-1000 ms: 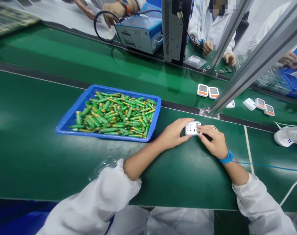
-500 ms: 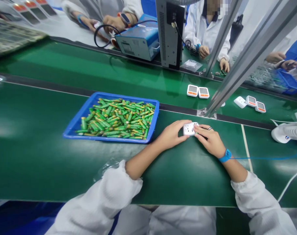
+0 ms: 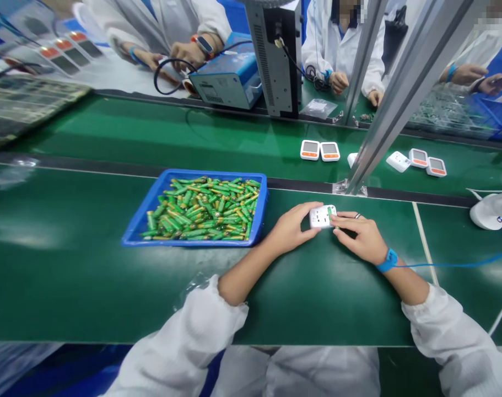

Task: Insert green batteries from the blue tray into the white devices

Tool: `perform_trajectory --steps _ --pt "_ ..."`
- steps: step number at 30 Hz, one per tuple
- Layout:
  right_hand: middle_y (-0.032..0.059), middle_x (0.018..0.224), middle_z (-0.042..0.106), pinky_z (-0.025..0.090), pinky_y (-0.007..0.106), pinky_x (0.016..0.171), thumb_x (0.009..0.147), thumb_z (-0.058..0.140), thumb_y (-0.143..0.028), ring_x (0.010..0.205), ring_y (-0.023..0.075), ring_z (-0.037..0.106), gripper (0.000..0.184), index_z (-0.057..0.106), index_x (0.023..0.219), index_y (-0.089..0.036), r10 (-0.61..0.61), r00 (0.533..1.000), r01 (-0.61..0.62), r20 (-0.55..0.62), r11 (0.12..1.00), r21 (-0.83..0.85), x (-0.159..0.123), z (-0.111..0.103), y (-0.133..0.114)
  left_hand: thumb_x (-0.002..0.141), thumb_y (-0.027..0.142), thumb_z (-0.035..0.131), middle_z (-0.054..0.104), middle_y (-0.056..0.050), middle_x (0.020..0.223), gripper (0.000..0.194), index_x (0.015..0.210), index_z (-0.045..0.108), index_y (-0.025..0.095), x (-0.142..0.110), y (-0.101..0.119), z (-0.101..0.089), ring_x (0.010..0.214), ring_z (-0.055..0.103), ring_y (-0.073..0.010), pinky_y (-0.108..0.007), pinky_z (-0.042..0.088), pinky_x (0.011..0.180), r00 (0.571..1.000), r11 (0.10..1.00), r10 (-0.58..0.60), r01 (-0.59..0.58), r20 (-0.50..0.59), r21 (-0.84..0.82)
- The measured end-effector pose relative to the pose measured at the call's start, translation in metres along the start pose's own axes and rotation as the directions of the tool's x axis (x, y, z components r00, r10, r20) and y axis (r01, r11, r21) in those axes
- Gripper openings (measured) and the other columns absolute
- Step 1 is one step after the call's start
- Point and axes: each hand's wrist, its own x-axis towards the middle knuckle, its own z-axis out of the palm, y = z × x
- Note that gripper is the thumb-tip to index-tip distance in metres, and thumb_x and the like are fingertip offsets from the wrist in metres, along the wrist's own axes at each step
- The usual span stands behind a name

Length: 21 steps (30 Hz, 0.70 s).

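Note:
My left hand (image 3: 292,227) is closed around the left side of a small white electronic device (image 3: 317,218), its back face up. A green battery (image 3: 329,210) shows in the device's right-hand part. My right hand (image 3: 363,237) is at the device's right edge, fingertips pressed together by the battery; a bit of green and yellow, seemingly another battery, peeks out between them. To the left stands a blue tray (image 3: 141,223) heaped with green and gold batteries (image 3: 205,212).
Beyond a dark rail, white devices with screens (image 3: 309,150) lie on the green belt (image 3: 151,132). A metal post (image 3: 378,132) rises behind my hands. A blue cord (image 3: 453,266) runs right from my wristband. A white appliance (image 3: 490,210) stands right. Co-workers' hands (image 3: 188,58) are across.
My right fingers have drawn back slightly to the right, and the green battery in the device now shows. My left hand keeps its hold. The whole view has shifted a little.

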Motion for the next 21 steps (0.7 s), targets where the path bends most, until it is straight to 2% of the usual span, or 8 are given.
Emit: perform_trajectory --steps 3,7,11,17,21 --pt "0.0031 0.125 0.087 0.062 0.052 0.114 0.106 0.07 -0.035 0.122 0.0297 0.08 0.024 0.089 0.121 -0.034 0.006 1.0 -0.005 -0.018 0.999 0.034 0.0017 -0.002 0.0002 0.1 0.028 0.073 0.067 -0.012 0.16 0.058 0.155 0.057 0.022 -0.0003 0.0011 -0.0006 0.15 0.064 -0.0298 -0.05 0.049 0.13 1.0 1.0 -0.002 0.002 0.014 -0.009" --pt "0.0068 0.117 0.084 0.063 0.042 0.099 0.113 0.061 -0.038 0.106 0.0249 0.078 0.032 0.085 0.133 -0.031 0.021 0.998 -0.018 -0.064 0.999 0.043 0.0029 -0.005 0.0032 0.102 0.03 0.072 0.065 -0.012 0.162 0.06 0.158 0.055 0.023 -0.002 0.0032 -0.0023 0.151 0.063 -0.0299 -0.049 0.048 0.13 0.997 1.0 0.022 -0.022 0.074 0.002" --pt "0.0073 0.111 0.078 0.062 0.039 0.094 0.113 0.055 -0.032 0.101 0.0228 0.075 0.039 0.078 0.145 -0.028 0.026 0.999 -0.023 -0.042 0.997 0.068 0.0017 -0.0042 0.0084 0.102 0.031 0.07 0.065 -0.013 0.163 0.061 0.161 0.054 0.022 -0.0038 0.0038 -0.004 0.151 0.062 -0.0307 -0.049 0.048 0.129 0.995 0.999 0.037 -0.04 0.088 0.024" --pt "0.0055 0.115 0.084 0.062 0.035 0.092 0.111 0.063 -0.036 0.104 0.0229 0.08 0.026 0.078 0.13 -0.026 0.2 0.977 -0.181 -0.078 0.961 0.208 -0.0007 0.0013 0.0088 0.102 0.03 0.07 0.064 -0.011 0.164 0.062 0.162 0.053 0.025 -0.0029 0.0078 -0.0064 0.152 0.061 -0.0302 -0.048 0.046 0.13 0.994 0.999 0.017 -0.02 0.107 0.028" --pt "0.0081 0.124 0.082 0.064 0.036 0.09 0.107 0.07 -0.039 0.106 0.0234 0.079 0.02 0.081 0.117 -0.025 0.176 0.974 -0.146 -0.142 0.969 0.197 0.0003 0.0028 0.0079 0.102 0.032 0.073 0.065 -0.012 0.162 0.062 0.161 0.054 0.025 -0.002 0.0071 -0.0046 0.151 0.062 -0.0314 -0.05 0.047 0.129 0.994 0.999 0.01 -0.015 0.11 0.047"
